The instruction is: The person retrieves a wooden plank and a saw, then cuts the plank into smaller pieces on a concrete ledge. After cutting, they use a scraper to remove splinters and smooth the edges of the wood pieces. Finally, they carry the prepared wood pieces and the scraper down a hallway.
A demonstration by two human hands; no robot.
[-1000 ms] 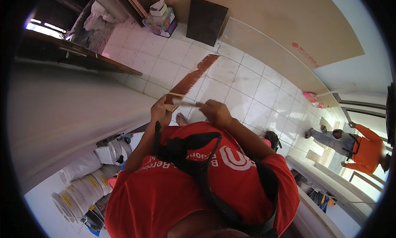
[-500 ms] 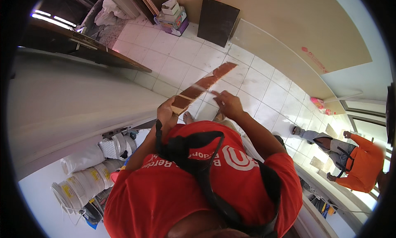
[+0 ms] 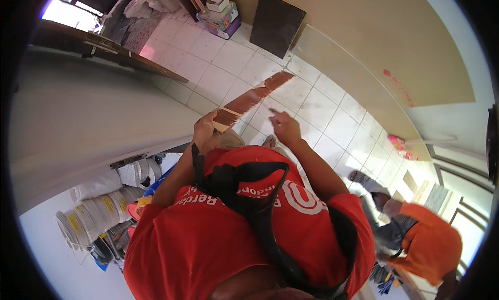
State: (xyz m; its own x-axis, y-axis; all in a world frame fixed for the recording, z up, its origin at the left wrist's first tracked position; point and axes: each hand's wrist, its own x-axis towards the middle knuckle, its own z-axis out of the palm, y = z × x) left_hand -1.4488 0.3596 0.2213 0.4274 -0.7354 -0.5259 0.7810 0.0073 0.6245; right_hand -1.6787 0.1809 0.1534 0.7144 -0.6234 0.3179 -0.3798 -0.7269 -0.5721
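Observation:
A long, narrow strip of reddish-brown board (image 3: 249,99) with a pale, splintered edge slants up and away in front of me. My left hand (image 3: 207,131) grips its near end, where a light band crosses the brown face. To the right of the strip and apart from it is my right hand (image 3: 285,127), closed, with a small dark tip poking out toward the board. What that hand holds is too small and blurred to name.
White floor tiles (image 3: 322,110) lie beneath. Tissue boxes (image 3: 221,14) and a dark panel (image 3: 277,25) stand by the large brown boards (image 3: 364,45) at the far wall. Left is a pale panel (image 3: 99,105), with buckets (image 3: 93,214) below. A person in orange (image 3: 429,237) bends at right.
My right hand has drawn slightly away from the strip, and the pale blurred thing across the board no longer shows. The person in orange has come closer and bent over.

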